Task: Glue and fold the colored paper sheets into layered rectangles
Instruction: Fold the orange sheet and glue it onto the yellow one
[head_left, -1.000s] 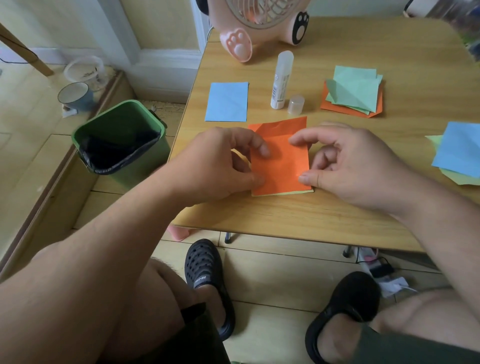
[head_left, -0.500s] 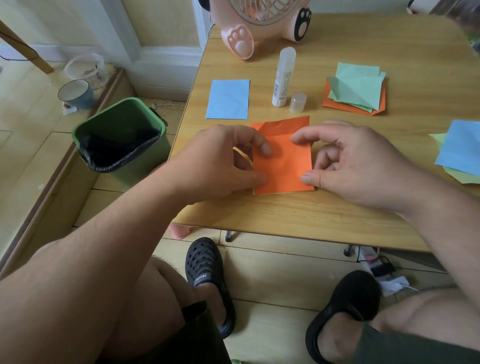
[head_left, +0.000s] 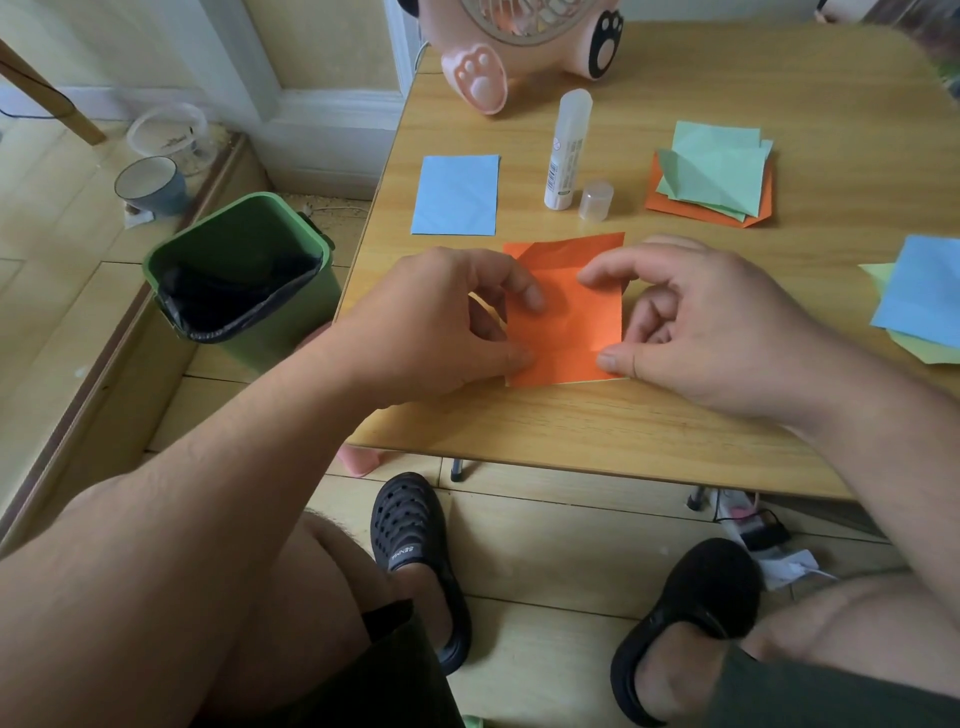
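At mid-frame our left hand (head_left: 441, 317) pins the left edge of the folded orange paper rectangle (head_left: 563, 332) with curled thumb and forefinger; our right hand (head_left: 696, 322) pinches its right edge likewise. Our fingers hide both side edges. The sheet lies flat on the wooden counter (head_left: 571, 431), long axis running up the frame, its top flap creased. A pale sliver shows beneath its lower edge. Above stands the white glue stick (head_left: 567, 150).

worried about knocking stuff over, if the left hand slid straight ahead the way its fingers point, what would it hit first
Probably the right hand: the left hand points rightward across the folded orange paper sheet both hold, and the right hand's fingertips sit on the far side.
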